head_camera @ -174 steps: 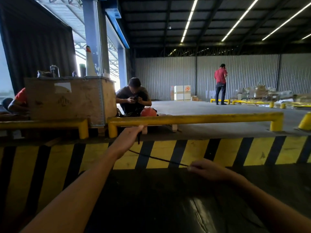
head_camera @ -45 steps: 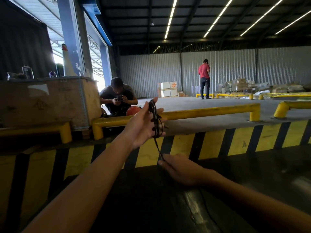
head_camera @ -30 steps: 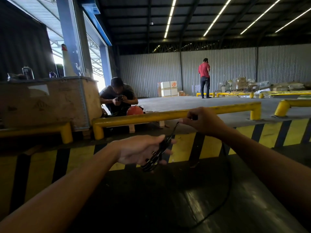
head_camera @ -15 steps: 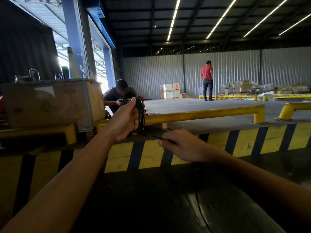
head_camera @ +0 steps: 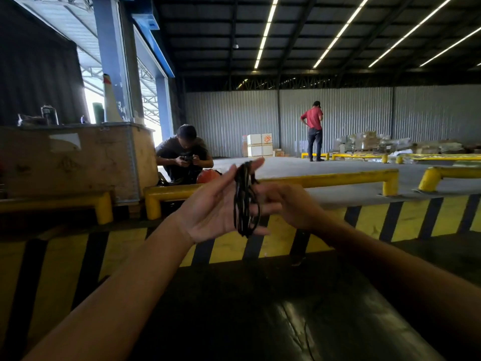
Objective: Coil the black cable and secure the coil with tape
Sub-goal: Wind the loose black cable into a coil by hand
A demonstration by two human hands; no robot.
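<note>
A yellow-and-black striped dock edge [head_camera: 406, 220] is running across the view, with a yellow guard rail [head_camera: 325, 178] lying behind it and a dark glossy surface [head_camera: 273, 308] stretching below the arms. The left hand [head_camera: 216, 207] is standing flat and spread, palm turned inward, serving as the form for the black cable [head_camera: 243, 201], whose loops are hanging around it from the fingers down to the thumb. The right hand [head_camera: 289, 201] is sitting just beside the coil, fingers curled toward the strands; whether it is pinching one I cannot tell. Winding is probably in hand or nearly done. No tape is showing, so the next move likely calls for finishing the wrap, then fetching tape while keeping the loops bunched.
</note>
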